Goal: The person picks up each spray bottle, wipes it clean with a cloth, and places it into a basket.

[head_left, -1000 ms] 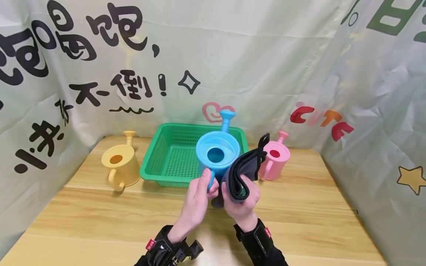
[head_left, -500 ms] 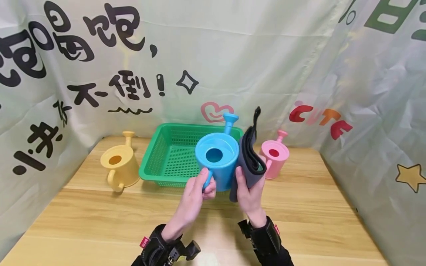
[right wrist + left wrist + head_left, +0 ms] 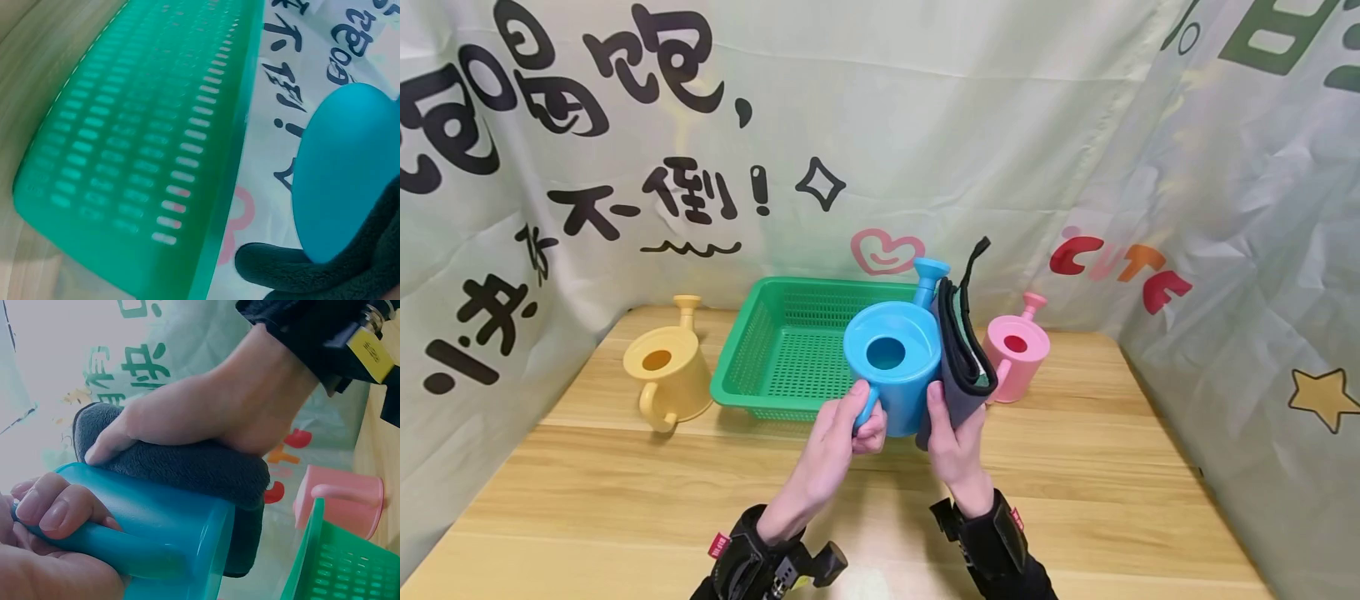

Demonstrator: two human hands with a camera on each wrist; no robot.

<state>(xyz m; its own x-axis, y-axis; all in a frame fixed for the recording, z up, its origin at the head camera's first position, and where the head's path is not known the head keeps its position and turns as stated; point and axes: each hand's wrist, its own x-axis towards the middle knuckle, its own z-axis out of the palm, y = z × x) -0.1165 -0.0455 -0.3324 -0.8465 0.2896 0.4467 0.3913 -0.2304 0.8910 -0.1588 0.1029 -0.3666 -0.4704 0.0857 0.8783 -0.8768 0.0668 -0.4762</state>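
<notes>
A blue watering can (image 3: 895, 375) is held up over the front right of the green basket, spout pointing away. My left hand (image 3: 835, 442) grips its handle; in the left wrist view the fingers (image 3: 59, 509) curl round that handle. On the can's right side, my right hand (image 3: 958, 450) holds a folded dark grey cloth (image 3: 958, 350) with black edging and a hanging loop. The cloth (image 3: 181, 465) lies against the can's wall in the left wrist view. From the right wrist camera, the can's round base (image 3: 344, 169) shows beside the cloth (image 3: 312, 272).
The green perforated basket (image 3: 737, 379) stands at the back of the wooden table (image 3: 625, 517). A yellow watering can (image 3: 673, 379) stands to its left, a pink one (image 3: 1018, 358) to its right. Printed fabric (image 3: 985, 150) hangs behind and along both sides.
The right hand with the cloth has shifted from low by the can's handle to its right side, and the cloth now stands more upright. The blue can has stayed nearly in place.
</notes>
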